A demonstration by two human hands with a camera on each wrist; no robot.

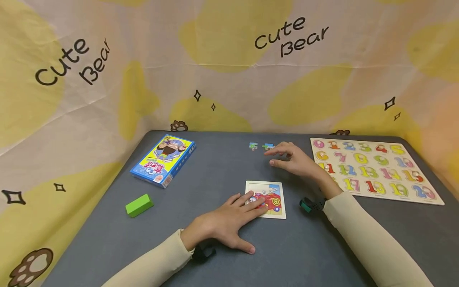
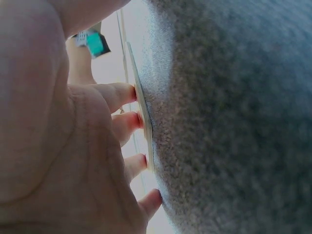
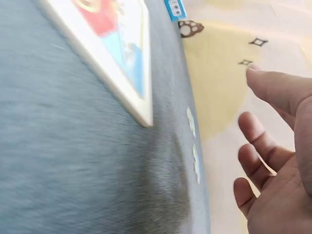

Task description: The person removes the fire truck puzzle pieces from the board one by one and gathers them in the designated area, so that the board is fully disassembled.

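A small framed jigsaw puzzle (image 1: 274, 199) with a red picture lies on the table near the middle. My left hand (image 1: 229, 219) is spread over its left part, and the fingertips (image 2: 130, 92) press on the puzzle in the left wrist view. Two loose jigsaw pieces lie farther back, a left piece (image 1: 253, 146) and a right piece (image 1: 268, 146). Just in front of the right piece, my right hand (image 1: 295, 160) hovers with fingers loosely bent. Nothing sits between its thumb and fingers (image 3: 253, 126) in the right wrist view.
A wooden number board (image 1: 373, 159) lies at the right, partly behind my right forearm. To the left are a blue and yellow box (image 1: 163, 159) and a green block (image 1: 139, 205). A patterned cloth (image 1: 229, 87) rises behind the table.
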